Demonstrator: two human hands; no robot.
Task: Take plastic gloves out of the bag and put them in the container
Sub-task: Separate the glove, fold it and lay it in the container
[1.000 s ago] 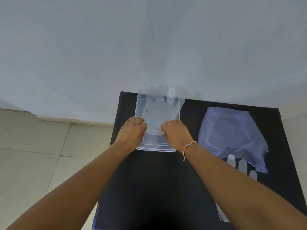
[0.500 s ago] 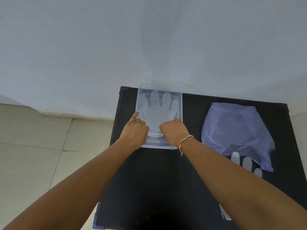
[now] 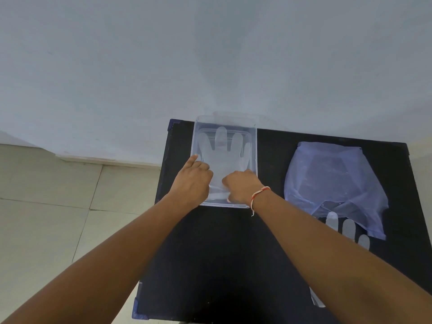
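A clear plastic container [image 3: 255,146] stands at the far left of the black table [image 3: 222,253]. A translucent plastic glove [image 3: 224,157] lies flat inside it, fingers pointing away from me. My left hand [image 3: 191,181] rests curled on the glove's near left edge, its index finger stretched toward the container's left wall. My right hand [image 3: 243,185] is closed on the glove's cuff at the near right. A pale blue plastic bag [image 3: 332,178] lies to the right. Another glove's fingers [image 3: 348,228] stick out from under the bag's near edge.
The table's left edge drops to a tiled floor [image 3: 58,218]. A pale wall [image 3: 210,54] rises right behind the container. A scrap of clear plastic [image 3: 316,299] shows beside my right forearm near the table's front.
The glove, bunched in both hands a second ago, now lies spread flat in the container. My left index finger has stretched out. The view has shifted slightly.
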